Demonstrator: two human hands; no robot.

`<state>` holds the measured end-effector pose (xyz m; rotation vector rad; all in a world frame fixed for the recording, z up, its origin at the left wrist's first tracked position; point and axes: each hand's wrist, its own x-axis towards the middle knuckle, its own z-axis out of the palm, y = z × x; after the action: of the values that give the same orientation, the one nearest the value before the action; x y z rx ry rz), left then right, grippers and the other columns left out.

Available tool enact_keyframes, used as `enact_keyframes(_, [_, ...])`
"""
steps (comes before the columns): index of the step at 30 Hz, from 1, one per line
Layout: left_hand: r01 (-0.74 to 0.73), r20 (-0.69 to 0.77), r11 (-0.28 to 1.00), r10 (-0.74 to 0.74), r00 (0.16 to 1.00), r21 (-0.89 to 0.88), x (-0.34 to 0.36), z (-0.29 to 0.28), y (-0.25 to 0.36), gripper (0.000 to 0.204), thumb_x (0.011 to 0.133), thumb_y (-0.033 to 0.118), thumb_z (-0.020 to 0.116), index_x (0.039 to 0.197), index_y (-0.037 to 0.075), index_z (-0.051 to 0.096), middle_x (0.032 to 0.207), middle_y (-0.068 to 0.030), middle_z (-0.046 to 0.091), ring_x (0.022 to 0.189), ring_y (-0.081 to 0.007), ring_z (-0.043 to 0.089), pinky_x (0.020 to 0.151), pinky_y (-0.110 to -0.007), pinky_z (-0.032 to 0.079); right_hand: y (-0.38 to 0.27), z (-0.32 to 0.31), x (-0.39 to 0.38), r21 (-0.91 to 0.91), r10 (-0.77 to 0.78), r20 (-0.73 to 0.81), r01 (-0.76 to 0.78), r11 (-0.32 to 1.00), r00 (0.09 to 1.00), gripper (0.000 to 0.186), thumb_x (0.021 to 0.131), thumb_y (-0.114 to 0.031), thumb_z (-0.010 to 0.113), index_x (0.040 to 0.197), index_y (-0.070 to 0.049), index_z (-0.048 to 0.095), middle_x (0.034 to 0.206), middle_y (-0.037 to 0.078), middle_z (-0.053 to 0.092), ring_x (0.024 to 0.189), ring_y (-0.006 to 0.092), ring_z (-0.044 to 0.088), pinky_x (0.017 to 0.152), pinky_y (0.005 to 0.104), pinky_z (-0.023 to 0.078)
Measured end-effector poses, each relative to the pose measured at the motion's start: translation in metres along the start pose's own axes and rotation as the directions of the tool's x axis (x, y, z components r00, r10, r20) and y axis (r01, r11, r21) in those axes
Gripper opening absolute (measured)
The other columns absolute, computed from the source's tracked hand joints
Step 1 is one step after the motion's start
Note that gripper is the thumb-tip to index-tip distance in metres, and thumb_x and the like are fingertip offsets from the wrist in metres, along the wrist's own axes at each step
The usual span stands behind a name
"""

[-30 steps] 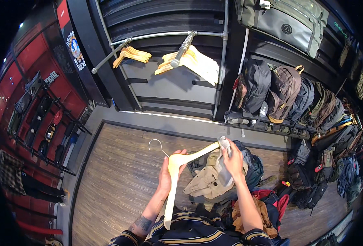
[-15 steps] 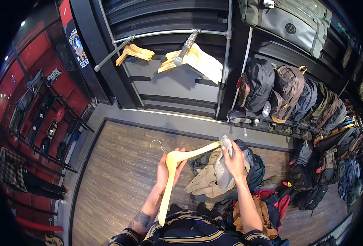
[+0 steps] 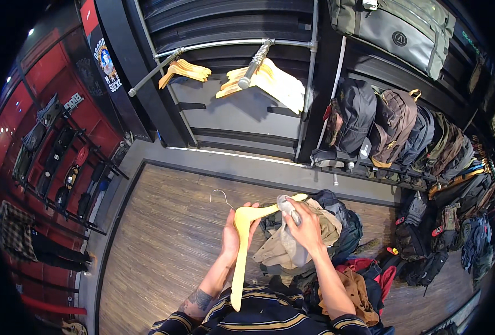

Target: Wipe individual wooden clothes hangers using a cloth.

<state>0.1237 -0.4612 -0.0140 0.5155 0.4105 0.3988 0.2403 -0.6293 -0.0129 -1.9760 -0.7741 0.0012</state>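
Observation:
A pale wooden clothes hanger (image 3: 239, 251) with a thin metal hook is held up in front of me. My left hand (image 3: 229, 237) grips it just below the hook, near its middle. Its one arm points down toward my striped shirt; the other reaches up to the right. On that right arm, close to the tip, a grey cloth (image 3: 286, 207) is wrapped, pinched by my right hand (image 3: 307, 226). The cloth's loose end hangs below my fingers. Beneath them a beige garment (image 3: 328, 226) lies heaped with dark clothes on the wooden floor.
More wooden hangers (image 3: 278, 84) hang from a metal rail ahead. Backpacks (image 3: 355, 114) line a shelf at the right, with a large grey-green bag (image 3: 395, 36) above. Brown and red garments (image 3: 365, 285) lie beside my right forearm. A rack (image 3: 63, 162) stands far left.
My right hand has slid the grey cloth along the hanger's arm toward its middle, baring the tip. The hanger and my left hand have shifted slightly right.

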Motion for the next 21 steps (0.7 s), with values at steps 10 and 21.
enact_keyframes(10, [-0.008,0.029,1.0,0.008,1.0,-0.002,0.005,-0.004,-0.003,0.056,0.109,0.037,0.024,0.14,-0.005,0.043,0.138,-0.0212,0.055,0.133,-0.0317,0.05,0.117,-0.045,0.035,-0.006,0.018,0.005,0.024,-0.078,0.001,0.077,0.997,0.997,0.039,0.087,-0.02,0.069,0.124,-0.008,0.066,0.12,0.015,0.068,0.106,0.0356,0.068,0.088,0.0407,0.056])
enact_keyframes(21, [-0.162,-0.058,0.977,0.171,0.984,0.137,0.021,0.001,0.004,0.052,0.11,0.036,0.022,0.137,0.0,0.049,0.139,-0.0158,0.055,0.13,-0.0227,0.05,0.114,-0.034,0.036,-0.055,0.057,0.004,0.333,-0.237,0.181,0.167,0.928,0.954,0.043,0.084,-0.003,0.065,0.126,-0.006,0.066,0.126,0.018,0.065,0.115,0.0343,0.065,0.097,0.0389,0.052])
